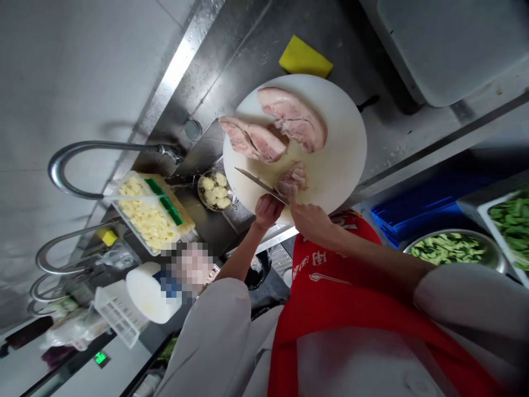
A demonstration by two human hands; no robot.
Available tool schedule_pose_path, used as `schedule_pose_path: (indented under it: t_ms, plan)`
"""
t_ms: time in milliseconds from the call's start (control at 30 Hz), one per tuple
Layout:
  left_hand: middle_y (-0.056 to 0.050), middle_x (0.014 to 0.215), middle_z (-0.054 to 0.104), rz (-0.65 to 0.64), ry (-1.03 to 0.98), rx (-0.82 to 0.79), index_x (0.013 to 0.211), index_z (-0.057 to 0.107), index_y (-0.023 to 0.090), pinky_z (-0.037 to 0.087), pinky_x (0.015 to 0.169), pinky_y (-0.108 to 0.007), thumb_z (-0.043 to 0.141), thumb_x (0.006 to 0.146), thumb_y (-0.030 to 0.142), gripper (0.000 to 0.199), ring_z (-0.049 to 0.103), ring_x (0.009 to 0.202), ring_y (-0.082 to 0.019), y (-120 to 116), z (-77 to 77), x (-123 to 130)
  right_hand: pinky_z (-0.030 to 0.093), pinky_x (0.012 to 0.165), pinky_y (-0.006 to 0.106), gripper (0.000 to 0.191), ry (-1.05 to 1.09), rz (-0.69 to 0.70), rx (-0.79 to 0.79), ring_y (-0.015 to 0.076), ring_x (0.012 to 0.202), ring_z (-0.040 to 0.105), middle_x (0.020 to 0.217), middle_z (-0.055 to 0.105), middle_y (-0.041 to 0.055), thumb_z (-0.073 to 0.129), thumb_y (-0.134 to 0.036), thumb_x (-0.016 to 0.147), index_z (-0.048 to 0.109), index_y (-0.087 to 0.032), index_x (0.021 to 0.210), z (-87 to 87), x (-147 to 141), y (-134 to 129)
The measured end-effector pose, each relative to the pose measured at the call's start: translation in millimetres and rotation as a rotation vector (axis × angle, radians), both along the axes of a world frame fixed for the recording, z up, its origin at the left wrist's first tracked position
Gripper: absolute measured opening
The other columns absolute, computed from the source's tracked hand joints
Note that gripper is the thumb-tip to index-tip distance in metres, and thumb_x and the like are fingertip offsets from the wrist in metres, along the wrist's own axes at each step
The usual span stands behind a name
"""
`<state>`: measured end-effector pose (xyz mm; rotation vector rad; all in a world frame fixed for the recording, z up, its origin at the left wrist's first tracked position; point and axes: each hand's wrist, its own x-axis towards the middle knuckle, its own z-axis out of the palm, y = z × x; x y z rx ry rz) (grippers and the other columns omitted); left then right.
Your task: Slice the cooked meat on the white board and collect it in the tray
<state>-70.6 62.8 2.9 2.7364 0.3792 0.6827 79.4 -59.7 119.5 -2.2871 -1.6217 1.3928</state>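
A knife [257,181] lies slantwise over the near part of a round white cutting board [343,138], its tip toward the upper left. My right hand [308,218] is closed at the knife's handle end, fingers by a small pile of cut meat [294,177]. Just left of it, my left hand [268,212] is curled closed beside the blade at the board's near edge; what it holds is hidden. Two large pale pieces of meat, one on the left [254,140] and one farther back [295,118], rest on the board.
A yellow block [306,58] touches the board's far edge. Left are a bowl of peeled pieces [215,190], a tub of yellow chunks [144,215] and a curved faucet [61,160]. A metal bowl of sliced greens [450,248] stands right. Another person is partly visible lower left.
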Motion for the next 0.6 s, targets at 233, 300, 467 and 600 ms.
schedule_pose_path:
  t_ms: [233,300,467,600]
  plan:
    - [-0.009,0.097,0.069,0.007,0.097,-0.07,0.1,0.067,0.018,0.055,0.085,-0.036,0.053,0.097,0.029,0.018,0.065,0.093,-0.019,-0.6,17.4,1.8,0.047,0.086,0.033,0.034,0.097,-0.086,0.18,0.0265,0.108,0.063,0.123,0.062,0.0236,0.034,-0.017,0.097,0.051,-0.005,0.124,-35.0,33.4,30.5]
    - [-0.008,0.098,0.07,-0.013,0.089,-0.089,0.102,0.066,0.019,0.055,0.085,-0.036,0.054,0.096,0.028,0.016,0.065,0.093,-0.018,0.3,16.8,-1.1,0.047,0.084,0.033,0.04,0.09,-0.078,0.187,0.0265,0.105,0.065,0.121,0.062,0.0234,0.032,-0.023,0.1,0.047,-0.005,0.131,-30.6,42.3,22.0]
    - [-0.01,0.096,0.07,-0.032,0.095,-0.068,0.1,0.068,0.018,0.055,0.082,-0.036,0.054,0.096,0.03,0.019,0.065,0.091,-0.02,3.6,5.1,-6.8,0.049,0.075,0.033,0.037,-0.063,-0.014,0.026,0.0265,0.09,0.07,0.095,0.071,0.0189,0.026,-0.014,0.098,0.044,-0.007,0.13,10.6,24.5,-12.7]
    - [-0.011,0.087,0.068,-0.031,0.143,-0.138,0.087,0.068,0.018,0.054,0.081,-0.037,0.057,0.094,0.035,0.021,0.064,0.089,-0.022,5.2,0.2,-8.6,0.05,0.069,0.03,0.029,-0.043,0.03,-0.072,0.0261,0.085,0.073,0.087,0.072,0.0167,0.03,-0.008,0.095,0.047,-0.011,0.118,33.2,6.5,-34.4]
